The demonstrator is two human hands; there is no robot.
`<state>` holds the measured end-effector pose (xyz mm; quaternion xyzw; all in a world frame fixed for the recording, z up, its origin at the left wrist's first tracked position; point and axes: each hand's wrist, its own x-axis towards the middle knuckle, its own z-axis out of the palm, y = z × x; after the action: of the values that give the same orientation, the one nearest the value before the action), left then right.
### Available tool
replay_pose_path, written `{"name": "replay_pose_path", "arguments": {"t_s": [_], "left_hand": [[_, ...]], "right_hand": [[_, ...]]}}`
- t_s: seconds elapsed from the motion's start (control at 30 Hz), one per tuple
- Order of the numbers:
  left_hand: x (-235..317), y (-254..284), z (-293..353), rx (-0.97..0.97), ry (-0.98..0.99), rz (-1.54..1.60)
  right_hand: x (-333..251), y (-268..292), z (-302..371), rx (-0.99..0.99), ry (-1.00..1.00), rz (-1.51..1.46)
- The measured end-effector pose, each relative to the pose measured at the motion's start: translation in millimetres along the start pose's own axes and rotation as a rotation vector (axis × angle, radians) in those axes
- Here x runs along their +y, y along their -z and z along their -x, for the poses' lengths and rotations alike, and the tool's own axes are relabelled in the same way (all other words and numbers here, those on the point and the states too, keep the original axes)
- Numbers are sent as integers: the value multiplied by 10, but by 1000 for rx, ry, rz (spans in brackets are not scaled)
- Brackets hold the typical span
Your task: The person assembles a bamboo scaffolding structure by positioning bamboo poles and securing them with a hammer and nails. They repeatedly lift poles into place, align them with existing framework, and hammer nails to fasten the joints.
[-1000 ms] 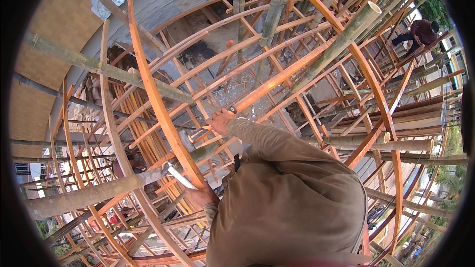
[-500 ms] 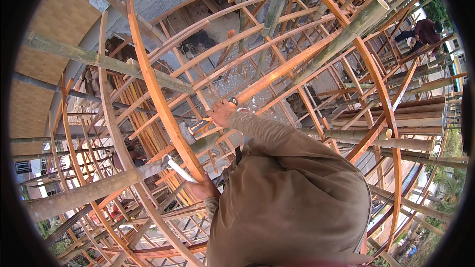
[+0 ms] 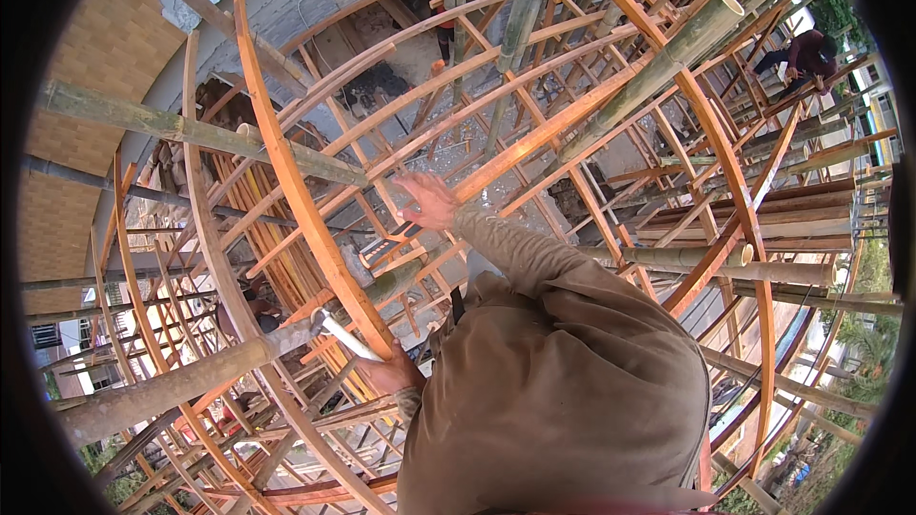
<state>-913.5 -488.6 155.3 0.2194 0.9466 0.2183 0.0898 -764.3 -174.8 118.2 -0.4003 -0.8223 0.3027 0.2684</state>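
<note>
Low at the centre, my left hand is closed round the white handle of a hammer, beside the lower end of a curved orange-brown wooden beam. The hammer's grey head rests by a thick bamboo pole. Farther up, my right hand is open, its fingers spread, near the end of a long straight timber; nothing shows in it. Just below that hand is a black and orange handle-like thing, partly hidden among the slats. My brown-sleeved right arm crosses the middle.
Timber slats and bamboo poles criss-cross all round, with gaps down to a rubble-strewn floor. Another curved beam arches on the right. A person in dark clothing is at the far right. Stacked planks lie below.
My right hand has opened its fingers and lifted slightly; the dark round thing by its wrist no longer shows. My left hand stays on the hammer. The view has shifted a little.
</note>
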Motion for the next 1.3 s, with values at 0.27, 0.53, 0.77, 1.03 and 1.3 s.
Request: {"name": "replay_pose_path", "arguments": {"t_s": [0.27,0.53,0.77,1.03,1.3], "left_hand": [[-184,-113,-38,46,-51,93],[-181,-132,-43,-51,55,154],[-113,-65,-77,-100,75,133],[-234,-80,-120,-135,41,76],[-390,-154,-112,-99,45,82]], "right_hand": [[1173,3671,-221,1104,-49,783],[1788,6312,314,1526,-807,501],[2282,6392,235,1472,-734,289],[2354,6377,377,1440,-534,303],[2415,6400,380,1444,-710,472]]}}
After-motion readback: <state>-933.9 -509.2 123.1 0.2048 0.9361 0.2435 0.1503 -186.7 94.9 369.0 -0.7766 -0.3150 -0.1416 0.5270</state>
